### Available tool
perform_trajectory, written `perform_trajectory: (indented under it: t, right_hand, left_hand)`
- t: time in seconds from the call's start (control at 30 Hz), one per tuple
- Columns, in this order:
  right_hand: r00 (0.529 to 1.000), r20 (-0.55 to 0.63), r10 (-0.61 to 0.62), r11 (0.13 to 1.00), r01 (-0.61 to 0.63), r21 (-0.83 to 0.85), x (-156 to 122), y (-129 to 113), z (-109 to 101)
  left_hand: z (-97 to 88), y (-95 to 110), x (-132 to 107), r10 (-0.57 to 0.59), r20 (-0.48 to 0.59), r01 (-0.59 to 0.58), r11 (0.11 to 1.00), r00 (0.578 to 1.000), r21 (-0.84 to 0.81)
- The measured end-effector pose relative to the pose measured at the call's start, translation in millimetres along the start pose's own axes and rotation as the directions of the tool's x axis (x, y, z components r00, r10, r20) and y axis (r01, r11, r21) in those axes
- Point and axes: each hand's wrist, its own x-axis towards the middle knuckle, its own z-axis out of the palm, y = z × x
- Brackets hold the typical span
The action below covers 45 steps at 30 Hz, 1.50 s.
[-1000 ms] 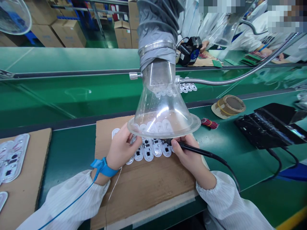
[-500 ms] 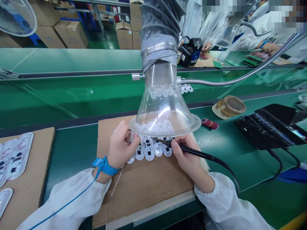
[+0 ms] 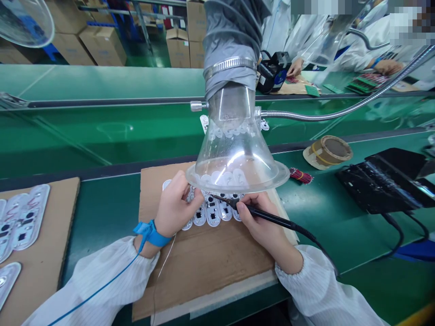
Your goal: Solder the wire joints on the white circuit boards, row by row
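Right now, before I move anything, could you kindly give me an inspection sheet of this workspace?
Surface: green bench with a cardboard sheet on it.
Job's things: white circuit boards on the cardboard, beneath a clear fume hood.
Clutter: tape roll; red-wired bundle.
Hands: right hand holds a soldering iron; left hand rests at the boards.
Cables: black iron cord; blue wrist-strap lead.
Surroundings: a co-worker's hand; stacked cartons.
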Motion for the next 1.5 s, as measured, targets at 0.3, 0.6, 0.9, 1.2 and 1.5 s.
perform_trajectory:
  t: [0.3,0.6,0.9,1.2,1.5]
  right_hand:
    - [0.998,-0.047,-0.028,1.0,0.028,0.004,-3,6,-3]
    - [1.0,-0.007,0.016,1.0,-0.016,-0.005,1,-10,5]
    - [1.0,-0.003,0.022,1.0,-0.022,-0.018,0,-4,9]
    - [0.998,0.032,0.053,0.998,-0.052,-0.019,2,-9,7]
    - [0.97,-0.237,-0.056,0.998,0.062,0.019,5,4,-26]
  left_hand:
    - [-0.3,-2,0,-0.007,-0.034,0.007,1.0,0.999,0.015]
    - [1.7,-2,0,-0.011,-0.066,0.013,1.0,0.998,0.028]
    - [0.6,-1,1,-0.033,-0.025,0.033,0.999,0.999,-0.003]
    - [1.1,-2,-1,-0.044,-0.011,0.043,0.999,0.999,-0.016]
    - [-30.2,1,9,-0.219,0.055,0.212,0.972,0.974,0.104]
